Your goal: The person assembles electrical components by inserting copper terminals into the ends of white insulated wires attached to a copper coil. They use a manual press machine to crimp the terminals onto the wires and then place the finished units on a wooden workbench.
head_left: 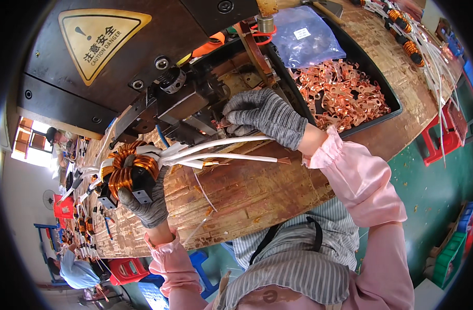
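My left hand (149,204), in a grey knit glove, is closed round a coil (129,170) wound with copper wire on a black base. White-sleeved leads (231,155) run from the coil to the right, below the press; one ends in bare copper strands. My right hand (267,116), gloved alike, has its fingers bent together at the die of a dark bench press (195,116). A small copper terminal (221,123) shows at its fingertips, partly hidden by the glove and the die.
Right of the press, a black tray (384,120) holds many loose copper terminals (345,95) and a blue plastic bag (306,39). More coils with white leads (404,36) lie at the far right of the wooden bench (252,199). Red stools (443,134) stand by the bench; people sit at the left.
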A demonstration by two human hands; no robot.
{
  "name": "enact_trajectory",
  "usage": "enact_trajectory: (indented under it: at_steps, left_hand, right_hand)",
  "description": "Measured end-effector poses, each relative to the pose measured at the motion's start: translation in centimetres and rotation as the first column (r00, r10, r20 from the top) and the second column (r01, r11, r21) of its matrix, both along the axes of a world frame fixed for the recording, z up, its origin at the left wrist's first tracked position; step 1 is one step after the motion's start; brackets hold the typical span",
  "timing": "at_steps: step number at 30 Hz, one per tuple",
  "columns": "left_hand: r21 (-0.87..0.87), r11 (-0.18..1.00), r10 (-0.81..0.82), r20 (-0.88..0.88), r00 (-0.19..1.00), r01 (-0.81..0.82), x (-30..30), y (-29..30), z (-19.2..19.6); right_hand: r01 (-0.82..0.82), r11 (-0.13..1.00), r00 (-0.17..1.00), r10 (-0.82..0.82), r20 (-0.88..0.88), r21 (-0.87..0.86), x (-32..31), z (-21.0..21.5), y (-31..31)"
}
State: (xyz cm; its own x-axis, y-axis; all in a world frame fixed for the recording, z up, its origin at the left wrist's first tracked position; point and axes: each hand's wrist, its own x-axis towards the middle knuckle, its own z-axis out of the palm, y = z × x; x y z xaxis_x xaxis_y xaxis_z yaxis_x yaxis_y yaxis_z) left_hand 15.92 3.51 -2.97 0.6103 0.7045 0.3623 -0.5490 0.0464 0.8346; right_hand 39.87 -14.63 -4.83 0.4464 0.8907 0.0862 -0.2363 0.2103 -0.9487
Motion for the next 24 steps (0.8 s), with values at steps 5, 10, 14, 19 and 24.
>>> enact_trajectory:
  at_steps: [5,10,14,19,24]
  left_hand:
    - [0.019,1.0,0.021,-0.017,1.0,-0.021,0.1,-0.2,0.1]
    - [0.017,1.0,0.023,-0.017,1.0,-0.023,0.0,-0.1,0.0]
    - [-0.003,1.0,0.001,-0.003,1.0,-0.001,0.1,0.0,-0.1]
    - [-0.002,0.998,0.055,-0.008,0.998,-0.055,0.2,0.0,-0.5]
    - [-0.049,0.998,0.033,0.011,0.999,-0.033,0.2,0.3,-0.8]
  right_hand:
    - [0.115,0.993,0.984,-0.109,0.142,-0.038,0.1,1.1,-0.6]
    - [0.219,0.976,0.958,-0.214,0.192,-0.007,1.9,0.7,-2.5]
    - [0.332,0.942,0.941,-0.334,0.048,0.046,3.1,0.4,-4.7]
    - [0.423,0.906,0.906,-0.423,0.0,0.009,3.8,0.1,-7.3]
    - [0.424,0.906,0.905,-0.424,-0.028,-0.01,3.6,0.3,-8.6]
